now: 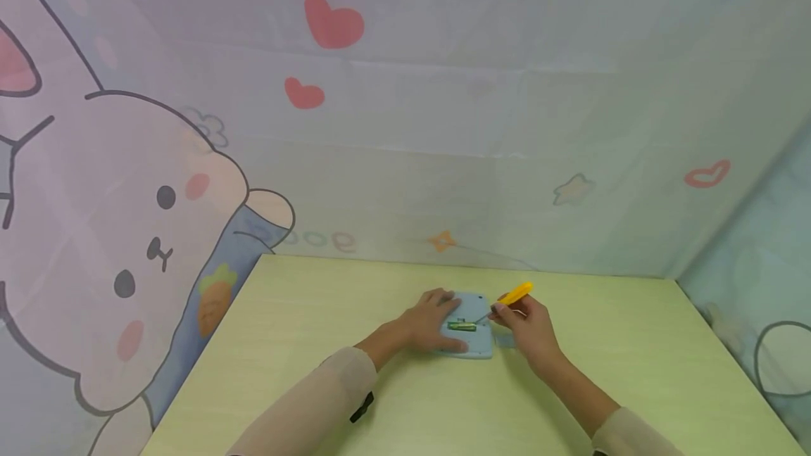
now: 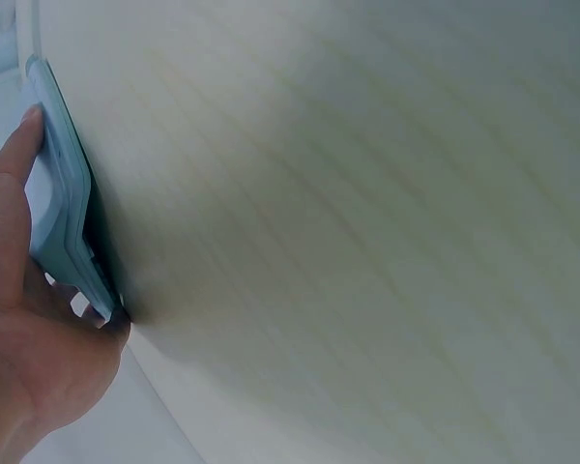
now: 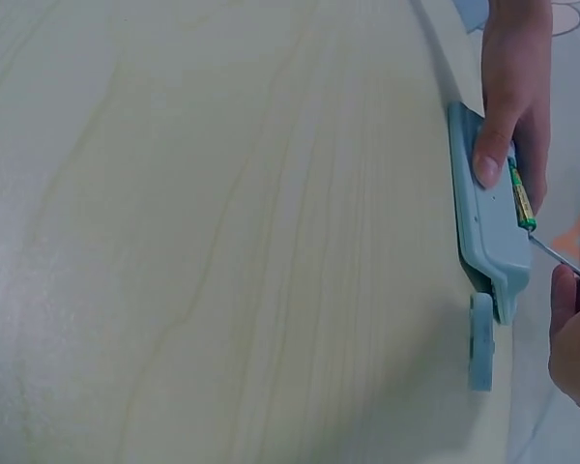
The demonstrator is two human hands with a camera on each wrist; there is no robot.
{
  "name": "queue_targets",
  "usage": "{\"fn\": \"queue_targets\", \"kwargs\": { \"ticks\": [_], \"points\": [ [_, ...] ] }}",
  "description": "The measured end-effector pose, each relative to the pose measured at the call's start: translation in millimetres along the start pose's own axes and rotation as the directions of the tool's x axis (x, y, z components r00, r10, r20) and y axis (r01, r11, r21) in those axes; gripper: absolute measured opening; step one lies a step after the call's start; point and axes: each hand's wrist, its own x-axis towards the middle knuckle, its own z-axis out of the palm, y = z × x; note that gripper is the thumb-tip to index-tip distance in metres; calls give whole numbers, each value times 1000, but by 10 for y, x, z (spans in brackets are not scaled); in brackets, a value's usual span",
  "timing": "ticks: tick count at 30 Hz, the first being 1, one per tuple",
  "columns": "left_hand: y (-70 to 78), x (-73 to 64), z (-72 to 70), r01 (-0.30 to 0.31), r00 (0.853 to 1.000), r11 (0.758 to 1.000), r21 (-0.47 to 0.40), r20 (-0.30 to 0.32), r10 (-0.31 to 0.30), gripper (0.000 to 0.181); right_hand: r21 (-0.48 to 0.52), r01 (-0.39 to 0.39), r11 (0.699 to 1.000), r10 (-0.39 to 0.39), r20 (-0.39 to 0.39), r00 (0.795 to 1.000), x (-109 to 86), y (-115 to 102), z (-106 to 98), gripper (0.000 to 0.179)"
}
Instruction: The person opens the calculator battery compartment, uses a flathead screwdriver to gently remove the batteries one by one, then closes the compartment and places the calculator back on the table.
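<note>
A light blue plastic device [image 1: 476, 349] lies back up on the table, its battery compartment uncovered and a green battery [image 1: 462, 326] inside. My left hand [image 1: 432, 324] grips it from the left side. Its thumb [image 3: 487, 166] presses on the back panel, while bent fingers reach to the edge in the left wrist view. Between thumb and fingers, my right hand [image 1: 531, 329] pinches a yellow-handled screwdriver [image 1: 516, 293]. The metal shaft slants down to the left, its tip right at the battery's end. Just right of the device is a small light blue battery cover [image 3: 480, 342], standing on edge.
The pale wood-grain table [image 1: 304, 308] reaches to a printed cloth backdrop [image 1: 412, 160] behind it. A small black object [image 1: 362, 407] shows beside the left sleeve. More printed cloth hangs past the table's right edge.
</note>
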Motion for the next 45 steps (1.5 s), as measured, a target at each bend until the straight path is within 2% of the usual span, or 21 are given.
{"fn": "queue_targets", "kwargs": {
  "ticks": [9,17,23,28,34,45],
  "points": [
    [-3,4,-2,0,1000,1000,0,-3,0,99,112,-51,992,47,33,998,-2,20,-41,32],
    [-12,11,12,-5,1000,1000,1,-3,5,99,133,-89,987,84,37,996,-3,28,-66,38],
    [-13,13,18,-7,1000,1000,1,-1,7,100,120,-57,991,53,41,998,14,11,-82,32],
    [-10,14,13,-2,1000,1000,1,-1,2,99,87,-33,996,29,54,998,21,-15,-76,30],
    [-8,17,8,-4,1000,1000,3,0,4,99,-17,-6,1000,7,28,1000,15,-58,-30,30],
    [9,-1,-11,-4,1000,1000,-3,-3,3,98,-149,50,988,-47,22,999,-1,-50,-7,35]
  ]
}}
